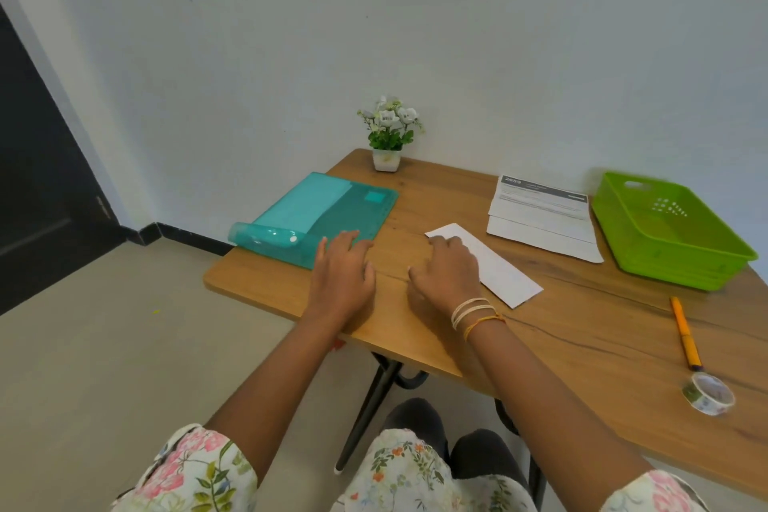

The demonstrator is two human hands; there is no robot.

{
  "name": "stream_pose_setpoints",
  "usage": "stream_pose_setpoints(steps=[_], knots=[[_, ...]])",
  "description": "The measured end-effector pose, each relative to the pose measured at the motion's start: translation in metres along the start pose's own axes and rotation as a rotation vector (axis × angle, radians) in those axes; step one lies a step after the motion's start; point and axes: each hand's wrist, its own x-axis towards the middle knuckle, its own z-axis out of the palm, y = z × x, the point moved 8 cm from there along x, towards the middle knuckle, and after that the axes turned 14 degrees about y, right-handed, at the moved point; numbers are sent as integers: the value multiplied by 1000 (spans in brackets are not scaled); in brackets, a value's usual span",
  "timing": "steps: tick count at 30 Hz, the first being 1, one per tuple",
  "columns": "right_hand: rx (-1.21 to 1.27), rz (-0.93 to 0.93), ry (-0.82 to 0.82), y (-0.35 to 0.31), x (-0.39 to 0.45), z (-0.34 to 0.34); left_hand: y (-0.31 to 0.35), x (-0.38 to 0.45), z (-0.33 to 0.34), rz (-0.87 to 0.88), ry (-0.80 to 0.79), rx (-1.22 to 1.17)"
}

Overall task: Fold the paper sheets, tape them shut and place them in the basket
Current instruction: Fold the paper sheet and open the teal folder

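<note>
Head view: the left hand (343,270) lies flat and loose on the table (540,328), fingertips on a teal folder (320,216). The right hand (444,266) presses flat on one end of a folded paper (505,276), not gripping. Past the right hand lie paper sheets (544,220), then a green basket (665,233). A tape roll (708,393) sits far right.

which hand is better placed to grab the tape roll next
Right, most likely. The tape roll lies near the table's right front edge, on the same side as the right hand, which rests on the folded paper. The left hand is further away by the teal folder.
</note>
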Motion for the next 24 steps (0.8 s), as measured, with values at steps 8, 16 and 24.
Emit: stream_pose_setpoints(steps=[8,16,24], knots=[[314,-129,-236,-90,0,40,-77,26,-12,-73,-207,266],[225,-191,-258,-140,3,68,-98,24,-19,-104,-179,312],[299,-181,-234,-122,3,66,-98,32,-45,-125,56,178]])
